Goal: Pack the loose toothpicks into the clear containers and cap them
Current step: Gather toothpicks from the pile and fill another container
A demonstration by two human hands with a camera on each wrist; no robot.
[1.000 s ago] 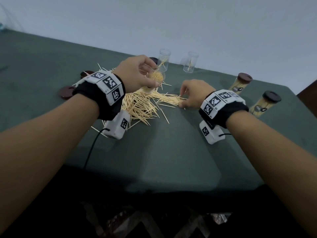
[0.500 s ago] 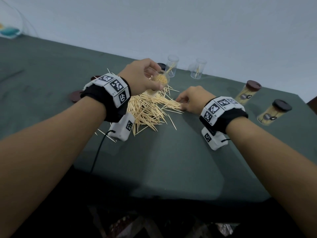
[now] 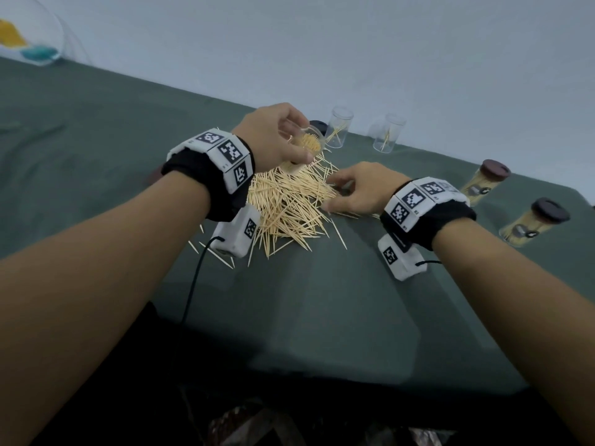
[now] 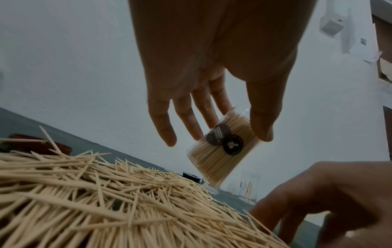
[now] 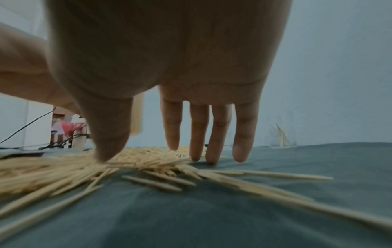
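My left hand [image 3: 273,136] pinches the nearly full container [image 4: 220,147] tilted above the toothpick pile [image 3: 289,204] at frame centre, mouth kept reachable, while my right hand [image 3: 357,188], fingers [image 5: 199,130] extended, rakes loose sticks together on the counter [image 3: 306,300].

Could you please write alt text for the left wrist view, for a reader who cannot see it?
The left hand holds a tilted clear container, packed with toothpicks, above a loose toothpick pile. The right hand reaches toward the pile from the lower right.
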